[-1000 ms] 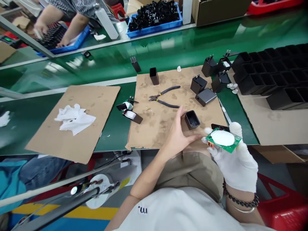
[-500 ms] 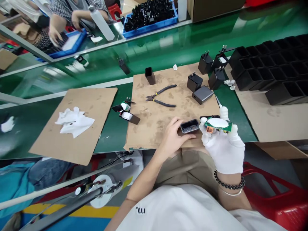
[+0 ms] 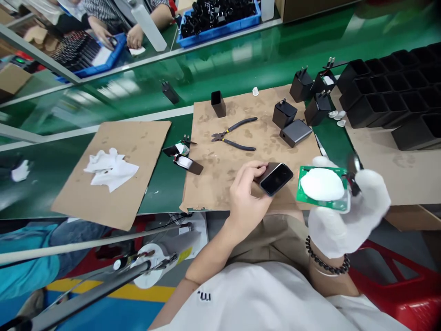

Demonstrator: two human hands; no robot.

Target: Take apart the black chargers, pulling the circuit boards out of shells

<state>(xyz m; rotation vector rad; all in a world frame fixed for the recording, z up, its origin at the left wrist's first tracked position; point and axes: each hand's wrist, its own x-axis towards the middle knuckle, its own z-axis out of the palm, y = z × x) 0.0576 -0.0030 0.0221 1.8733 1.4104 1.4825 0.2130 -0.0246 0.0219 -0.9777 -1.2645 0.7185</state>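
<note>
Now that nothing in hand rests on the stained brown cardboard sheet (image 3: 220,184), the white-gloved right hand (image 3: 347,216) is closed on the green circuit board (image 3: 322,186) with its white pad. Newly lifted and tipped sideways, the small black plastic charger shell (image 3: 276,178) is pinched in the bare left hand (image 3: 246,197), just beside the board.

Left hand (image 3: 246,202): bare, as is the forearm up to the short sleeve. Right hand (image 3: 344,216): covered by a white fabric glove (image 3: 365,207) that ends at the wrist. Behind the glove's cuff sit a bracelet (image 3: 324,262) of dark round beads and a thin pale bangle (image 3: 322,272). Torso: white T-shirt (image 3: 262,299) bearing a small dark printed mark (image 3: 204,297). Legs: khaki trousers (image 3: 275,239).
</note>
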